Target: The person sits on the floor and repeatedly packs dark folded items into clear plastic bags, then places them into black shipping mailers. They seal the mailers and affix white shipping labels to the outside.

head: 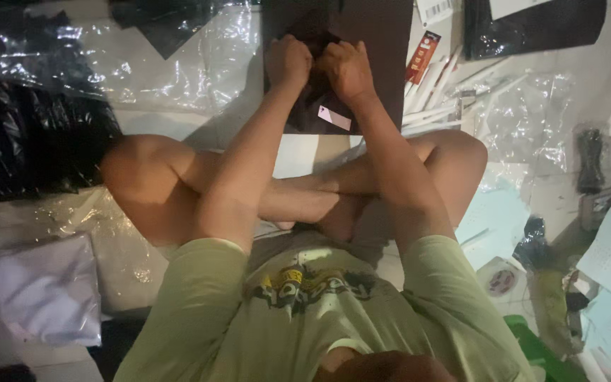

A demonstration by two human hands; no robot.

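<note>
Hands both clenched into fists: left hand (288,62) and right hand (346,68) side by side, nearly touching, each gripping a bunched fold of the dark brown flat fabric piece (383,42). Fabric lies on the floor ahead of the crossed legs, long axis running away from the person; small white tag (334,117) at its near edge. White sticks (429,92) just right of it.

Both hands (317,67) clenched on dark garment (380,42)
</note>
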